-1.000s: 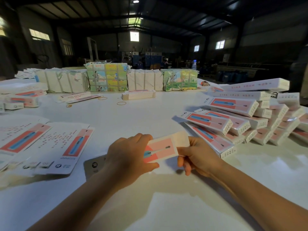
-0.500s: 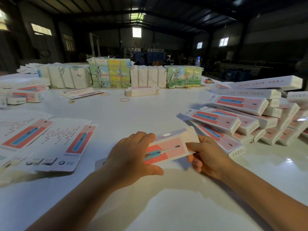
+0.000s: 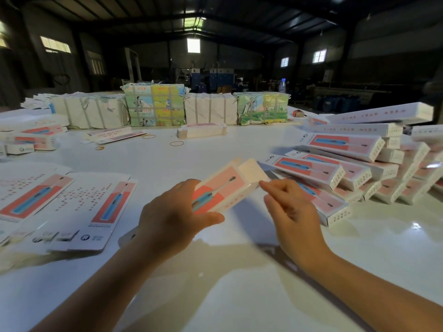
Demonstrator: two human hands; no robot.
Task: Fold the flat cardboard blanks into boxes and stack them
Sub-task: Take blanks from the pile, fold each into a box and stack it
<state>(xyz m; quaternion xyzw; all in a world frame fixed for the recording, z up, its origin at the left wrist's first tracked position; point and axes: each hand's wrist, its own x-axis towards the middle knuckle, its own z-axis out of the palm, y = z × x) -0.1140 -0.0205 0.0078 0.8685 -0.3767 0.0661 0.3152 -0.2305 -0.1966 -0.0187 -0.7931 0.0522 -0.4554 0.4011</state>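
The left hand (image 3: 172, 212) grips the half-formed box (image 3: 223, 188) above the table (image 3: 239, 295), beside the stack of finished boxes (image 3: 354, 164). The right hand (image 3: 291, 212) pinches at its open end flap (image 3: 253, 172); whether it has hold is unclear. A skewed tuck could crease the flap, or an elbow could topple the leaning stack.

Probably packing warehouse: metal roof trusses (image 3: 196, 17), bundled carton stacks (image 3: 154, 105).
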